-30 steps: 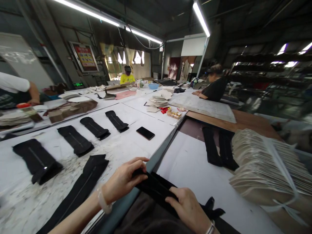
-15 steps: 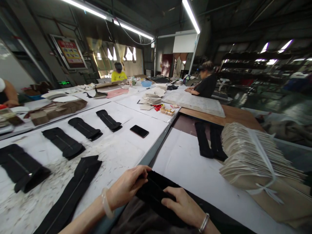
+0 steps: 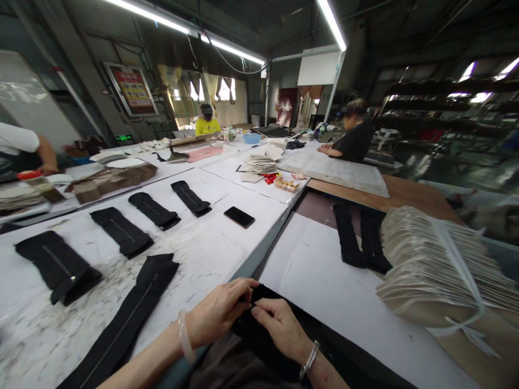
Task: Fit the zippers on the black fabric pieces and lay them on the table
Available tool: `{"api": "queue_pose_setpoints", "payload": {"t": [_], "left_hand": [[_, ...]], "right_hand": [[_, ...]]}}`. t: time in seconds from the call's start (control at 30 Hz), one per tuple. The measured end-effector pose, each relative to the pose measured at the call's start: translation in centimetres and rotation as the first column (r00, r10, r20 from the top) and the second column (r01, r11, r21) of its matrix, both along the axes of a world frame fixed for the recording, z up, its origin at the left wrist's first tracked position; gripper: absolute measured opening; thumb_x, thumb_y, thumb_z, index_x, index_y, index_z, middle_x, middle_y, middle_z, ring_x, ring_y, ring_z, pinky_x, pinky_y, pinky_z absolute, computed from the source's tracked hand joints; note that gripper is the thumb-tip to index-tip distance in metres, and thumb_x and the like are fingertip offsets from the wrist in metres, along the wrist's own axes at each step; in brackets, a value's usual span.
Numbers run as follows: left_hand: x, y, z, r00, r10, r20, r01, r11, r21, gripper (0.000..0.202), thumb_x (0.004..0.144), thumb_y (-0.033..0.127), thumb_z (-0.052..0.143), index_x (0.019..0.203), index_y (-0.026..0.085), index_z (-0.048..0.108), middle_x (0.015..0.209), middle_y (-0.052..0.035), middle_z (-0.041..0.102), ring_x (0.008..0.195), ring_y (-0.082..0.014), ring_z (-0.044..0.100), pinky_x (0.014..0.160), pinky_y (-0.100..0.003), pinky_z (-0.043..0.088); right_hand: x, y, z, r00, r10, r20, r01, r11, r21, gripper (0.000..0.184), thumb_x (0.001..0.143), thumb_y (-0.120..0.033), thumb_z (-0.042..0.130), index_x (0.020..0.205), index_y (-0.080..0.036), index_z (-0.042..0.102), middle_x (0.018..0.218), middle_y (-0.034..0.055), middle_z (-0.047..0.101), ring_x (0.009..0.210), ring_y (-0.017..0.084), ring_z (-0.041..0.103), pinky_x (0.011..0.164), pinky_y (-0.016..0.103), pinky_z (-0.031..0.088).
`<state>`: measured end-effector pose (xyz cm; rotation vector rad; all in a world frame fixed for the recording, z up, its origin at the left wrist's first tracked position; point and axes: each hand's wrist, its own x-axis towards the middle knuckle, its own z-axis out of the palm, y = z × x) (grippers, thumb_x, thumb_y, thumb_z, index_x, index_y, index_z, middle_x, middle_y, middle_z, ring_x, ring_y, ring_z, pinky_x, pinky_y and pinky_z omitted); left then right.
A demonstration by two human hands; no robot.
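Note:
At the table's near edge, my left hand (image 3: 221, 312) pinches the end of a black fabric piece (image 3: 263, 337), fingers curled closed. My right hand (image 3: 281, 327) has its thumb and fingers closed on the same fabric, close beside the left fingertips. The fabric hangs low in front of me, and what exactly lies between the fingertips is too small to make out. A long black fabric strip with a zipper (image 3: 125, 319) lies to the left of my left forearm. Beyond it, several shorter black zippered pieces (image 3: 121, 232) lie in a row.
A dark phone (image 3: 239, 217) lies ahead on the white table (image 3: 211, 243). To the right are two black pieces (image 3: 349, 237) and a tied stack of beige sheets (image 3: 441, 270). Farther off are a clear box (image 3: 286, 185), a blue bowl (image 3: 252, 139) and several people at work.
My right hand has moved left along the black fabric, up to my left fingertips. My left hand keeps its pinch. The view has turned slightly left.

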<state>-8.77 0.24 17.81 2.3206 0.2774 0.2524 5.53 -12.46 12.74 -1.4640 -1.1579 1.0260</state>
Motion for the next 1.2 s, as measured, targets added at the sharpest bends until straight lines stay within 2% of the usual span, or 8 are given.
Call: {"api": "queue_pose_setpoints", "payload": {"t": [0.2,0.3,0.5,0.7,0.83,0.9,1.0,1.2], "left_hand": [[-0.8,0.5,0.6,0.998,-0.022,0.063,0.020,0.999,0.043,0.045,0.092,0.011,0.048,0.134,0.025,0.043,0.141,-0.0080,0.054,0.126,-0.0215,0.053,0.108,-0.037,0.042],[-1.5,0.8,0.7,0.994,0.107,0.037,-0.109,0.992,0.071,0.054,0.090,0.020,0.057,0.141,0.025,0.041,0.142,-0.0090,0.054,0.132,-0.0260,0.047,0.113,-0.044,0.035],[-2.2,-0.2,-0.2,0.928,0.354,-0.116,-0.368,0.921,-0.125,0.022,0.085,0.034,0.064,0.101,0.021,0.071,0.095,-0.0042,0.071,0.088,-0.0225,0.063,0.077,-0.031,0.049],[-1.7,-0.7,0.4,0.925,0.349,-0.147,-0.377,0.885,-0.272,0.018,0.081,0.029,0.064,0.093,0.019,0.071,0.086,-0.0022,0.070,0.079,-0.0195,0.060,0.067,-0.027,0.044],[-1.4,-0.5,-0.4,0.936,0.291,-0.196,-0.350,0.725,-0.594,0.022,0.072,0.035,0.067,0.080,0.016,0.060,0.066,0.0027,0.057,0.058,-0.0135,0.050,0.051,-0.023,0.042],[-1.3,-0.5,-1.0,0.934,0.279,-0.224,-0.357,0.671,-0.650,0.029,0.069,0.041,0.067,0.078,0.017,0.055,0.061,0.0054,0.050,0.050,-0.0110,0.044,0.042,-0.022,0.039],[-1.1,-0.6,-1.7,0.930,0.295,-0.221,-0.364,0.643,-0.674,0.032,0.066,0.043,0.068,0.076,0.017,0.052,0.060,0.0054,0.050,0.049,-0.0106,0.046,0.042,-0.022,0.042],[-0.6,-1.2,-1.9,0.909,0.350,-0.228,-0.402,0.585,-0.704,0.033,0.065,0.043,0.071,0.072,0.016,0.054,0.058,0.0052,0.050,0.048,-0.0100,0.046,0.040,-0.021,0.043]], "right_hand": [[-0.5,0.0,0.1,0.997,-0.077,-0.002,0.077,0.997,0.019,0.039,0.090,-0.042,0.052,0.061,-0.016,0.051,0.060,-0.0039,0.038,0.060,0.011,0.034,0.056,0.026,0.027],[-0.2,-0.5,0.1,0.994,-0.106,-0.003,0.106,0.994,-0.008,0.039,0.090,-0.045,0.052,0.064,-0.015,0.058,0.060,-0.0031,0.043,0.060,0.012,0.037,0.056,0.025,0.030],[0.2,-1.1,0.4,0.991,-0.129,-0.023,0.128,0.990,-0.063,0.041,0.089,-0.050,0.054,0.071,-0.014,0.067,0.062,-0.0011,0.050,0.060,0.013,0.042,0.055,0.025,0.034],[-0.6,-1.2,-0.1,0.987,-0.135,0.088,0.137,0.991,-0.016,0.040,0.091,-0.045,0.054,0.070,-0.014,0.069,0.062,0.0009,0.058,0.060,0.014,0.049,0.055,0.025,0.036],[-1.1,-1.3,-0.8,0.953,-0.168,0.252,0.140,0.982,0.126,0.029,0.094,-0.034,0.054,0.077,-0.016,0.071,0.070,0.0027,0.067,0.065,0.016,0.060,0.060,0.024,0.045],[-1.0,-1.1,-1.0,0.886,-0.264,0.382,0.136,0.934,0.330,0.018,0.094,-0.025,0.054,0.094,-0.017,0.070,0.081,0.0049,0.070,0.074,0.018,0.065,0.067,0.026,0.051],[-0.3,-0.7,-0.6,0.670,-0.456,0.586,-0.046,0.762,0.645,0.029,0.093,-0.012,0.053,0.120,-0.016,0.062,0.090,0.0091,0.070,0.082,0.020,0.066,0.074,0.032,0.055],[1.1,0.0,2.0,0.271,-0.519,0.811,-0.522,0.629,0.577,0.028,0.093,-0.008,0.048,0.115,-0.008,0.066,0.091,0.0132,0.070,0.088,0.025,0.063,0.081,0.047,0.054]]}}
